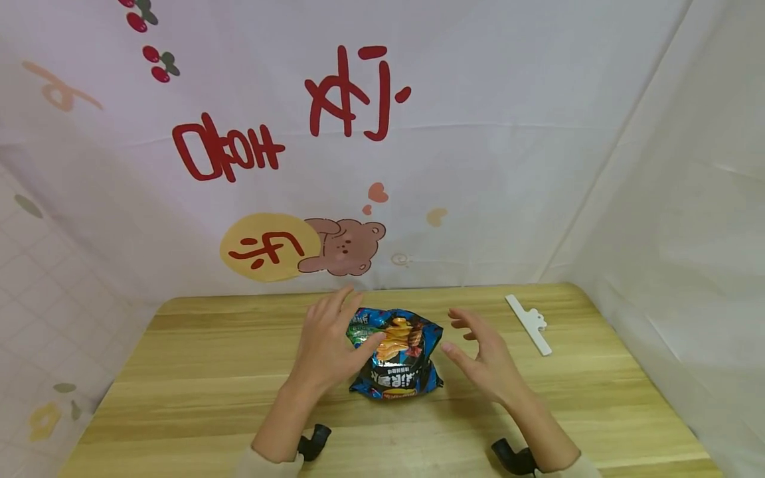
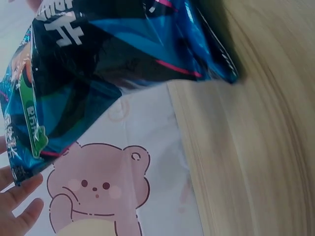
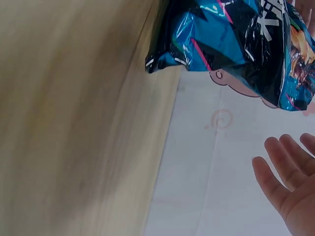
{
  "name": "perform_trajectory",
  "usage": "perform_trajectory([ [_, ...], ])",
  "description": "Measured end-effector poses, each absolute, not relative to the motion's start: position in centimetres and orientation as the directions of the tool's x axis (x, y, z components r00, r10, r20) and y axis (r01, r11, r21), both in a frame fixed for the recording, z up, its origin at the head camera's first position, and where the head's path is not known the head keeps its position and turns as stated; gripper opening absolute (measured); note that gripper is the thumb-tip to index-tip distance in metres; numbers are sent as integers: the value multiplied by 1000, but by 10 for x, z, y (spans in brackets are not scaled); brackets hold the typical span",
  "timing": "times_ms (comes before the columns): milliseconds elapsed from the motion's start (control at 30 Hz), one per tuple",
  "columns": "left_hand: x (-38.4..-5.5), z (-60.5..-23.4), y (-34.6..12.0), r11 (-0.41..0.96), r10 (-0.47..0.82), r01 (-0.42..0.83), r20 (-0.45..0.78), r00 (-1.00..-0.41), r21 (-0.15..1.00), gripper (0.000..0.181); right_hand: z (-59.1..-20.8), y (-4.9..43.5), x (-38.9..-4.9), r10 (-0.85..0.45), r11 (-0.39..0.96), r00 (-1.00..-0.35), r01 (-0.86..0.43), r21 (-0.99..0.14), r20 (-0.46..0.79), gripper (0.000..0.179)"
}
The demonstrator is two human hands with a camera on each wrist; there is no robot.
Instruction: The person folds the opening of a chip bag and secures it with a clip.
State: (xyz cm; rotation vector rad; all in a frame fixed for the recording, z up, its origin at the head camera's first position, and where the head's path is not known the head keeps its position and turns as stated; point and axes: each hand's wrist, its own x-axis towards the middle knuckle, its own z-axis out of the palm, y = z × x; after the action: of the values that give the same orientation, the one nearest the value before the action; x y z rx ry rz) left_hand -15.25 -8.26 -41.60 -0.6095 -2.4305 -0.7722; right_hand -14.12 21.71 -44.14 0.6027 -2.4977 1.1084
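Left hand (image 1: 325,350): fingers extended, thumb set wide of them; thumb overlaps the near-left printed face in the head view. Curled grip not seen; whether skin meets the film cannot be told.
Right hand (image 1: 487,362): fingers spread and slightly bent, thumb apart, palm holding nothing. The right wrist view shows a gap to the bag.
Snack bag (image 1: 399,362): blue and black, glossy, on the table between the two hands, nearer the left. Printed face turned to the head camera; pictured chips on it, a red and yellow logo at the near end, a green patch at the left side. Film creased, corners pointed.
Wrists: pale sleeves (image 1: 271,465) at the lower edge; a black curved piece (image 1: 317,441) beside the left wrist, a second black piece (image 1: 512,458) beside the right.
White clip (image 1: 528,324): long-barred, lying slantwise on the right of the table, well apart from the bag.
Table (image 1: 197,378): light wood grain, rounded far corners.
Backdrop (image 1: 508,179): white cloth behind the table, bearing red lettering (image 1: 384,99), cherries (image 1: 137,22), hearts (image 1: 378,192) and a pink-brown bear (image 1: 352,249) with a yellow disc (image 1: 239,236).
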Motion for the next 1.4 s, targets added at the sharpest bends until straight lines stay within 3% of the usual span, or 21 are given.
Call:
perform_trajectory([
  [567, -156, -414, -60, 692, 273, 603, 630, -727, 396, 64, -442, 201, -144, -251, 543, -852, -518, -662, 460, 51],
  [1100, -161, -417, -43, 672, 260, 644, 698, -668, 366, 50, -446, 194, -149, -219, 515, -873, -483, -708, 436, 44],
  [1400, -164, -418, -41, 654, 271, 667, 712, -647, 357, 41, -447, 191, -150, -210, 512, -854, -511, -690, 477, 37],
])
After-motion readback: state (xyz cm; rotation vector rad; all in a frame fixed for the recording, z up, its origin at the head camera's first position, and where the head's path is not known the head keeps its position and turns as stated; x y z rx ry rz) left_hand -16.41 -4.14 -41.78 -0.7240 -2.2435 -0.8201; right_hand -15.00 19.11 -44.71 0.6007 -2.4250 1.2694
